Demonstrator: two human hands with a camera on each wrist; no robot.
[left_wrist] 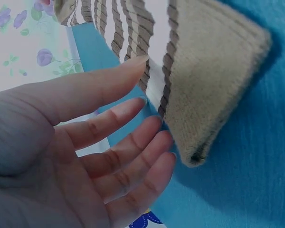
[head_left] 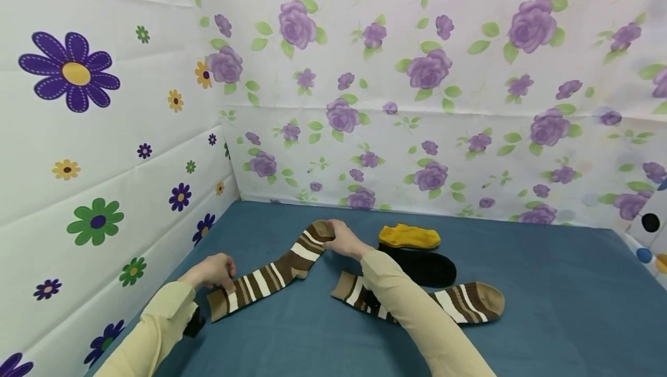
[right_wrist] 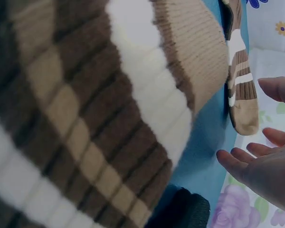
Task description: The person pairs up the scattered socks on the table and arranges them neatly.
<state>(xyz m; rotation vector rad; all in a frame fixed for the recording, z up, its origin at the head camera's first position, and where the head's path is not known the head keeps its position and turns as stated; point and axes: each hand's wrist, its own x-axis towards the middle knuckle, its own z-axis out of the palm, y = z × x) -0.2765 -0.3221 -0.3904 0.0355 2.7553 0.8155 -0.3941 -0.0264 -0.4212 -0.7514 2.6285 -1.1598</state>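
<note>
A brown, tan and white striped sock [head_left: 268,275] lies stretched out, cuff toward the left and toe raised toward the back. My left hand [head_left: 212,271] is at its cuff end. In the left wrist view the thumb [left_wrist: 133,66] rests on the stripes, while the loosely bent fingers [left_wrist: 133,147] lie along the sock's edge. Beside the tan toe is my right hand [head_left: 346,241]; the right wrist view shows its thumb and fingers [right_wrist: 240,164] spread apart near the toe. A matching striped sock [head_left: 471,303] lies under my right forearm, which hides its middle.
Behind the second striped sock lie a black sock [head_left: 429,267] and a mustard yellow sock [head_left: 409,236]. All rest on a blue table surface [head_left: 563,307]. Flower-printed sheets [head_left: 396,151] stand along the back and left sides.
</note>
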